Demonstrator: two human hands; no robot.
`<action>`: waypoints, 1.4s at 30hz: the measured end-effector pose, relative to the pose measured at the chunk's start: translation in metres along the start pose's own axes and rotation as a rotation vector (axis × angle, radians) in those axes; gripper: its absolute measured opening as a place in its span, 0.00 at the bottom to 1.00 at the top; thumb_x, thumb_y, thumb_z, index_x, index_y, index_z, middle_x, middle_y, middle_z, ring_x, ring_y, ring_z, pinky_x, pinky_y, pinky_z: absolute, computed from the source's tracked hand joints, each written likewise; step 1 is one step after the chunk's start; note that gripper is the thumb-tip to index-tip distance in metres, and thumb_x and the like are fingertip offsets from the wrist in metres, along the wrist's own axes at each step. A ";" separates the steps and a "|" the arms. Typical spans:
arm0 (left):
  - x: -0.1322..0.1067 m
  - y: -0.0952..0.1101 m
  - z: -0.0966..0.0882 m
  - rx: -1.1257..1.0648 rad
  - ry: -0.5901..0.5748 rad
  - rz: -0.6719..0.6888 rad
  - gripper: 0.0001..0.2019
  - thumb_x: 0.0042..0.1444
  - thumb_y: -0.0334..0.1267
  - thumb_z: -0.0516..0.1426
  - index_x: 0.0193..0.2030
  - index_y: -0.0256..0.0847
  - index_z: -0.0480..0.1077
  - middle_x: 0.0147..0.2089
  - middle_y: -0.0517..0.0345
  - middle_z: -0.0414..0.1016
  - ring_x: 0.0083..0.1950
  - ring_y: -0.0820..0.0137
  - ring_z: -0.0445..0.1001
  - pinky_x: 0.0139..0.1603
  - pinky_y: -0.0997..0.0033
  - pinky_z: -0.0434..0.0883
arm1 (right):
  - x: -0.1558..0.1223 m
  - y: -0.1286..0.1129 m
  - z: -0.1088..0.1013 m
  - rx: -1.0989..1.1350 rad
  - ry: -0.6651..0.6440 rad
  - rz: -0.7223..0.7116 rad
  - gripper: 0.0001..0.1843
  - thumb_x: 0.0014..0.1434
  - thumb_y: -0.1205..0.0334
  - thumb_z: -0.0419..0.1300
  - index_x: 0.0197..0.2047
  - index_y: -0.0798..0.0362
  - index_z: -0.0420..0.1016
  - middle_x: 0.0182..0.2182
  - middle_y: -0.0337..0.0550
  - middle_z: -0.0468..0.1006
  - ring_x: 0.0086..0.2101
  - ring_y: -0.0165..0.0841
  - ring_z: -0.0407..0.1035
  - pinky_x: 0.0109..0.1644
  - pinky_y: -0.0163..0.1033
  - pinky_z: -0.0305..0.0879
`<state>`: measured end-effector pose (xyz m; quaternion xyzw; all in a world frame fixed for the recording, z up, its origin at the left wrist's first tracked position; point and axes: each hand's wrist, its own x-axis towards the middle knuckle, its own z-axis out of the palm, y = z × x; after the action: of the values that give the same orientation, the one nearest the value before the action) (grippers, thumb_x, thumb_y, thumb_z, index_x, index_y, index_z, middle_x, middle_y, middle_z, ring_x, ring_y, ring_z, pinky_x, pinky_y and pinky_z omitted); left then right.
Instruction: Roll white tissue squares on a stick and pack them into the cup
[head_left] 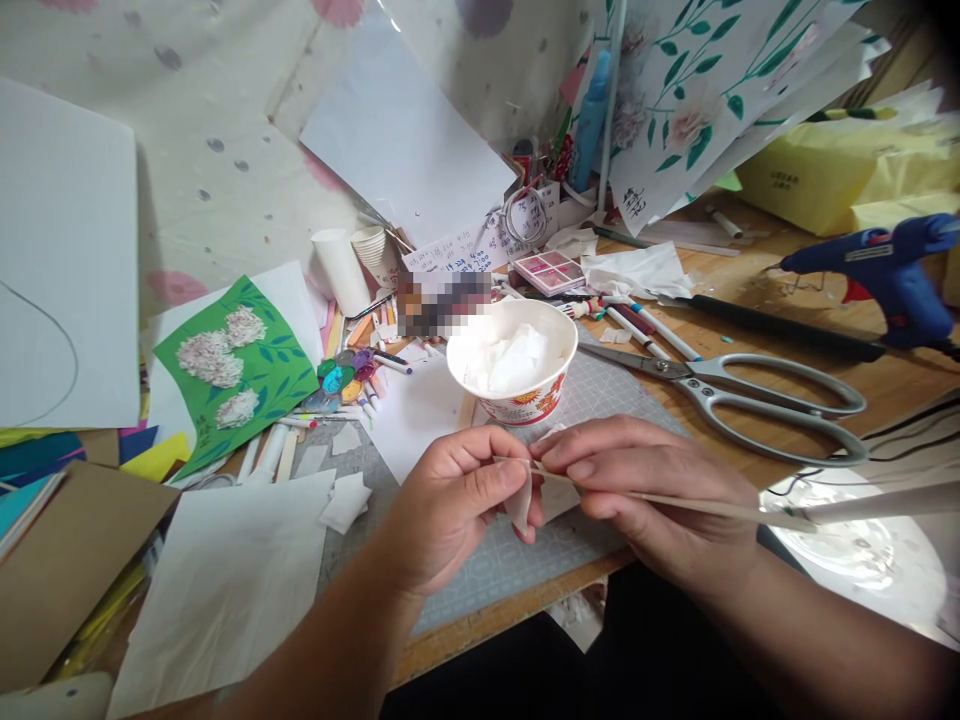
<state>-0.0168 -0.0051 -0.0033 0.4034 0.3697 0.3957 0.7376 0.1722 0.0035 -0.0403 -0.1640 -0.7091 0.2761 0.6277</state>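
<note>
My left hand (472, 500) pinches a small piece of thin white paper (519, 508) between thumb and fingers, just above the near edge of the cutting mat (480, 585). Between the fingers of my right hand (660, 490) runs a thin wooden stick (697, 508). Its tip meets the paper at my left fingertips, and the other end points off to the right. Behind both hands stands a white paper bowl (525, 405) with a red print, holding crumpled white tissue (517, 358). My fingers partly cover the paper.
Large scissors (705, 380) and a blue hot glue gun (877, 260) lie on the right. A green card with paper flowers (240, 370) leans at left, above a white paper sheet (232, 580). Markers (637, 330) lie behind the bowl. Paper cups (341, 270) stand farther back.
</note>
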 end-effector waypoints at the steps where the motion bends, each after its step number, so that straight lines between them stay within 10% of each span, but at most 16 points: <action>1: 0.000 0.000 0.000 0.002 0.003 -0.002 0.10 0.54 0.41 0.68 0.29 0.37 0.76 0.20 0.58 0.74 0.24 0.72 0.71 0.27 0.75 0.69 | 0.000 0.000 0.000 0.003 0.002 0.001 0.07 0.64 0.67 0.64 0.45 0.52 0.81 0.39 0.49 0.85 0.39 0.36 0.83 0.44 0.37 0.81; 32: -0.001 0.002 -0.017 0.433 -0.045 0.276 0.03 0.57 0.29 0.64 0.33 0.41 0.78 0.33 0.62 0.71 0.36 0.75 0.67 0.38 0.77 0.65 | 0.000 0.000 -0.001 0.025 -0.038 0.001 0.05 0.65 0.66 0.63 0.43 0.54 0.80 0.38 0.51 0.85 0.39 0.34 0.82 0.43 0.38 0.81; 42: -0.005 0.001 -0.015 0.279 -0.085 0.046 0.06 0.62 0.38 0.63 0.40 0.40 0.71 0.30 0.61 0.78 0.28 0.75 0.75 0.31 0.77 0.71 | -0.002 0.002 0.000 0.018 -0.018 0.013 0.05 0.65 0.66 0.63 0.44 0.53 0.79 0.38 0.51 0.84 0.39 0.36 0.82 0.42 0.40 0.82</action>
<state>-0.0324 -0.0048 -0.0069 0.5267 0.3802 0.3397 0.6802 0.1724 0.0040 -0.0430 -0.1606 -0.7111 0.2881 0.6209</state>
